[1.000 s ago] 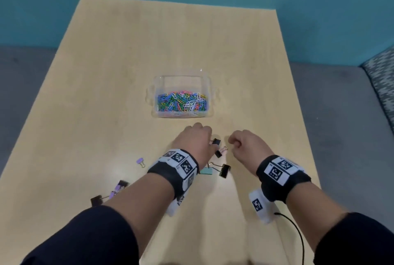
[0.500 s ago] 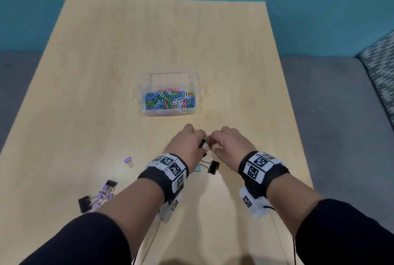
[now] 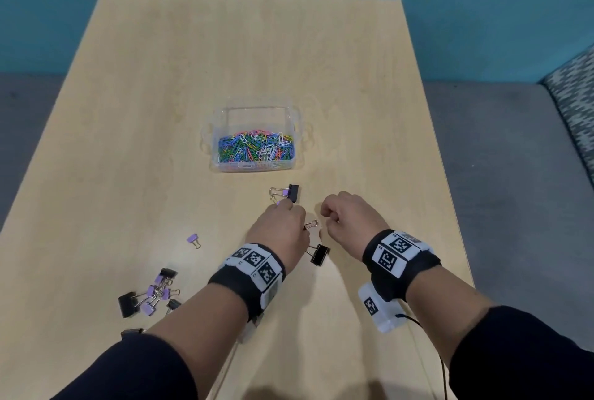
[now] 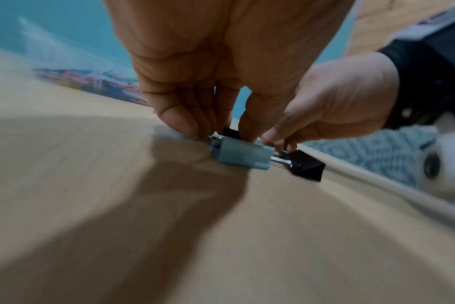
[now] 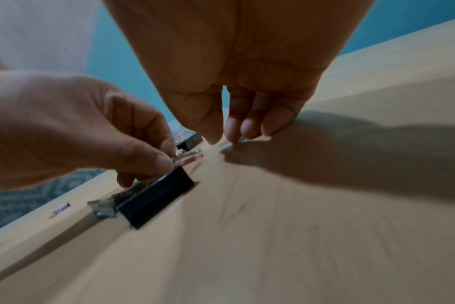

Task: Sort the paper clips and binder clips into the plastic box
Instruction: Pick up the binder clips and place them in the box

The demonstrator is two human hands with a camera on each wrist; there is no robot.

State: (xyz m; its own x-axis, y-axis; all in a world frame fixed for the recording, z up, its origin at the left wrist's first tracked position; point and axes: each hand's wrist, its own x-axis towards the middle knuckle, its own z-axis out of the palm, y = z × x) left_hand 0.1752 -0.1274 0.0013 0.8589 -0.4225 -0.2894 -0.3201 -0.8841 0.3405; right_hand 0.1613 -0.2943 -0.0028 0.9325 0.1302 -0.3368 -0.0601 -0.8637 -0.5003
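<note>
A clear plastic box [image 3: 298, 129] holds several coloured paper clips [image 3: 255, 149] at the table's middle. Just in front of it lies a black binder clip [image 3: 293, 193] joined to a small purple one [image 3: 279, 203]. My left hand [image 3: 302, 223] is curled over the table and pinches the wire handles of a small binder clip [image 3: 311, 224] [image 5: 189, 157]. A teal clip [image 4: 239, 153] lies under its fingers, and a black clip [image 3: 320, 254] [image 5: 156, 197] lies beside its wrist. My right hand [image 3: 325, 214] [image 5: 221, 135] hovers just to the right, fingers curled, nothing seen in it.
A heap of black and purple binder clips [image 3: 149, 295] lies at the near left, with a lone purple clip [image 3: 193, 240] beyond it. The table's right edge [image 3: 450, 200] runs close to my right wrist. A patterned cushion [image 3: 575, 104] sits off to the right.
The two hands were touching over the clips; the right hand has pulled away to the right. A black clip with a purple one now lies free in front of the box.
</note>
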